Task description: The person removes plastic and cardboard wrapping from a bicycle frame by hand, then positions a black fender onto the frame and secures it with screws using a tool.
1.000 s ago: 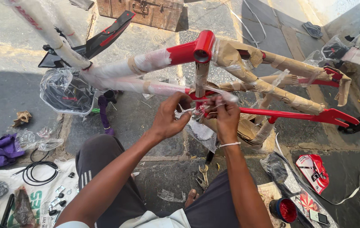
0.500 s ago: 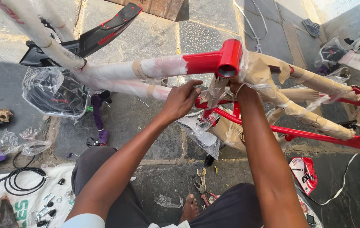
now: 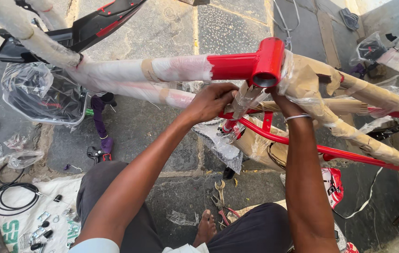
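**Bicycle frame partly unwrapped**

At far left, coiled black cable [image 3: 12, 199] and small parts lie on a white sack [image 3: 45, 220]; the left hand [image 3: 208, 100] is closed on the clear plastic wrap [image 3: 244, 98] under the bare red tube [image 3: 265, 61] of the frame; the right hand [image 3: 281, 100] is mostly hidden, grip unclear; by my reading, little is stripped and most tubes remain wrapped; a wrench [image 3: 219, 186] lies below.

white printed sack [image 3: 7, 225] | bottom left | red-white packet [image 3: 333, 185] | lower right
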